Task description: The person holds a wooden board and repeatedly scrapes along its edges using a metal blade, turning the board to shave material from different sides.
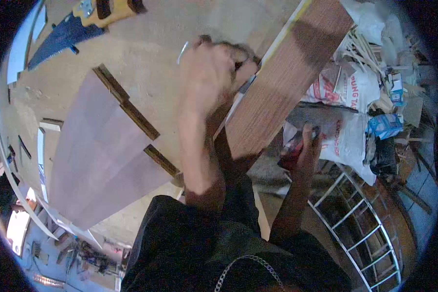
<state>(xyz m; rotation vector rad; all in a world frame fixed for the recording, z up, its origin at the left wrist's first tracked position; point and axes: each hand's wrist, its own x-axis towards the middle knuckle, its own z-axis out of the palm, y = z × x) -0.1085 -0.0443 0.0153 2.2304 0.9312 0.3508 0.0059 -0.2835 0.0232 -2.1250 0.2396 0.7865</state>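
My left hand (207, 73) is closed in a fist beside the long edge of a brown wood-grain board (277, 87). What it grips is mostly hidden; a small grey, metallic-looking piece (248, 83) shows between the fist and the board's edge. A pale yellow strip (284, 35) runs along that edge farther up. On the other side of the board, my right hand (309, 138) is low and in shadow, thumb raised, its other fingers blurred. Right by it is a dark red thing (291, 155).
A handsaw (68, 39) lies at the table's upper left. Flat pale panels (102, 146) with dark-edged strips (126, 112) cover the left side. White printed sacks (348, 131), a blue carton (384, 125) and a metal ladder-like frame (357, 224) are at right.
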